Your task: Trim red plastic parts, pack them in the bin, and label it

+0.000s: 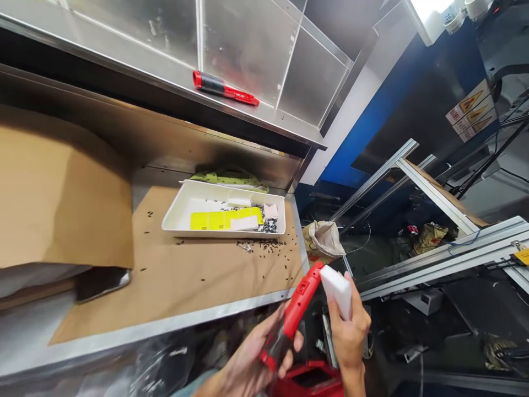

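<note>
My left hand (273, 347) is wrapped round the black grip of a red-and-black handheld device (301, 300), which tilts up to the right. In my right hand (351, 331) is a white sponge-like block (336, 289), pinched between thumb and fingers. The block's upper end is right beside the device's red tip; whether they touch I cannot tell. Both hands are just off the front right corner of the workbench. A similar red-and-black device (225, 88) lies on the metal shelf above.
On the cardboard-covered bench (173, 286) stands a white tray (171, 220) with yellow labels, white blocks and small black pieces. More black pieces (268, 251) lie scattered around it. A cardboard box (61, 187) occupies the left. An open bag (324, 240) and a metal frame (438, 190) are right.
</note>
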Available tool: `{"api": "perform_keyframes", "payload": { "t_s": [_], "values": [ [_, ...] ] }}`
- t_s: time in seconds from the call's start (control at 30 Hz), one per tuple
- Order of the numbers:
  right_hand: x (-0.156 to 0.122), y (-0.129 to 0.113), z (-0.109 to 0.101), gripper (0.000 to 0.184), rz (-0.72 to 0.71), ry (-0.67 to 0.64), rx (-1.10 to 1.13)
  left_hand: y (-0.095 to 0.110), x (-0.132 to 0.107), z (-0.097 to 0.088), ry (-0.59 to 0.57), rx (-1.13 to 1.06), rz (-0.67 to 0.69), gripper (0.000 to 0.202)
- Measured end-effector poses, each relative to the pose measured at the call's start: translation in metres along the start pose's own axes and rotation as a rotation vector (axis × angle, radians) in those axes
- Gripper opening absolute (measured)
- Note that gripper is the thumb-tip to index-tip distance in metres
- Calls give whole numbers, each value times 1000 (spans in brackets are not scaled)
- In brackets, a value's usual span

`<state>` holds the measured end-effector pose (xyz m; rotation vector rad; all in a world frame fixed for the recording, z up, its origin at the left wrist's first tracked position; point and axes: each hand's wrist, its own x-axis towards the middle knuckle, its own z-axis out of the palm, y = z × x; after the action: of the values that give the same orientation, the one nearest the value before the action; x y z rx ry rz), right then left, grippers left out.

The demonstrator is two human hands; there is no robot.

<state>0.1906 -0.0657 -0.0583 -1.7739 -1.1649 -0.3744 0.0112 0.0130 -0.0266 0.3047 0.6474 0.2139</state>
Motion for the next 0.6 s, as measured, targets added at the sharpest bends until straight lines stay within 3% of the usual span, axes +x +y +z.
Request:
{"api": "perform_keyframes", "payload": {
  "t_s": [0.07, 0.13, 0.37, 0.47, 0.6],
  "values": [
    [-3, -14, -11, 49, -219, -106, -62, -3, -4, 1, 2, -12, -15, 56],
    [-6, -26, -20, 54, -334, -214, -136, -5, -6, -1, -21, -32, -45, 57],
    [-17, -32, -22, 51, -298, -382, -200, -10, -5, -17, -215, -73, -115, 50],
    [-18, -28, -13, 48, -303, -352, -219, -14, -4, -21, -171, 48, -14, 55],
    [-31, -31, -3, 49, -321, -336, -116, -21, 0, -25, -80, 201, 123, 77]
  ]
}}
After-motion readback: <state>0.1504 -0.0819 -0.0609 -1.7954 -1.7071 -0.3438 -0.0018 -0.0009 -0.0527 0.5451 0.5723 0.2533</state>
